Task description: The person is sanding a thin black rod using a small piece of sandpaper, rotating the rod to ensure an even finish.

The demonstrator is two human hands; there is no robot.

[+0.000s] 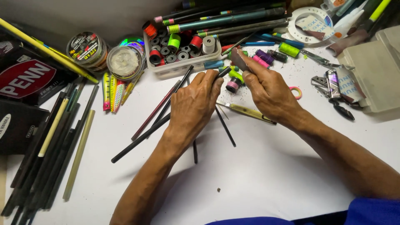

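Fingers of left hand pinch thin black rod; right hand grips, seemingly, grey strip at its tip.

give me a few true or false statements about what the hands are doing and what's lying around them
1. The left hand grips a thin dark rod. True.
2. The right hand lies flat and empty on the table. False: it is raised, pinching a small grey piece.
3. Thread spools fill a clear tray behind the hands. True.
4. The fishing lures lie to the right of the right hand. False: they lie left of the left hand.
5. Two round line spools sit near the lures. True.
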